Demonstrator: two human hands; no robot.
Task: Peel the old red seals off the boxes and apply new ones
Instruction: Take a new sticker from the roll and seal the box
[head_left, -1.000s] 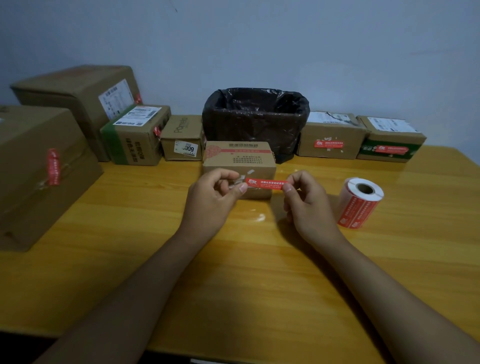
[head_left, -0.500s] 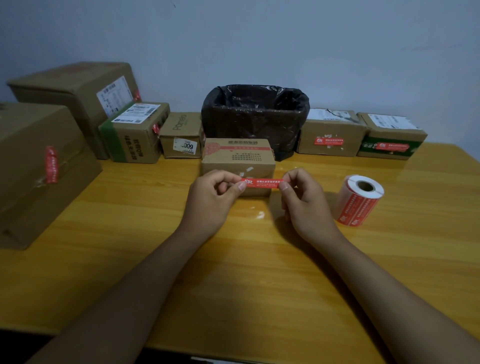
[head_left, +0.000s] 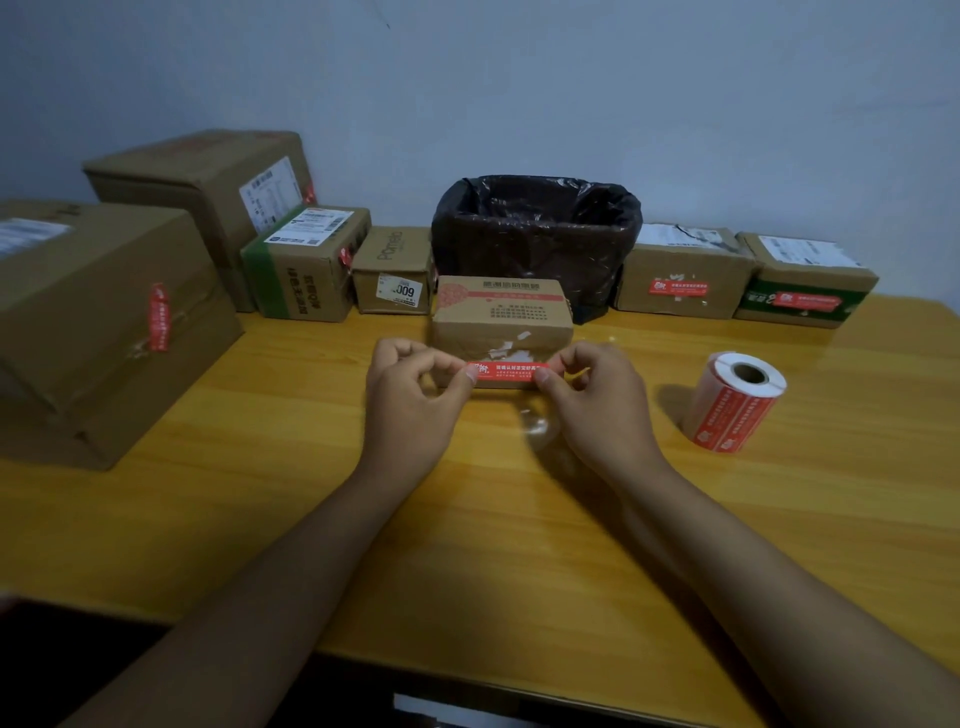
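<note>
Over table (head_left: 260, 493), hands (head_left: 415, 400) pinch seal (head_left: 511, 371).

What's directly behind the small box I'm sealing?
The black-lined bin stands right behind the small box. The box covers the bin's lower front, and what the bin holds doesn't show.

Bench surroundings, apart from the job in front of me.

I am working at a yellow wooden table (head_left: 467, 545) with visible grain and a glossy finish; a bright glare spot lies on its surface near the middle. At the back of the table, centred against the wall, stands a bin lined with a black plastic bag (head_left: 535, 234), its mouth open and the bag folded over the rim. The contents of the bin cannot be made out. Behind everything runs a plain pale blue-grey wall (head_left: 571, 93), carrying a faint dark mark near its top edge. A dark band shows below the table's near edge.
</note>
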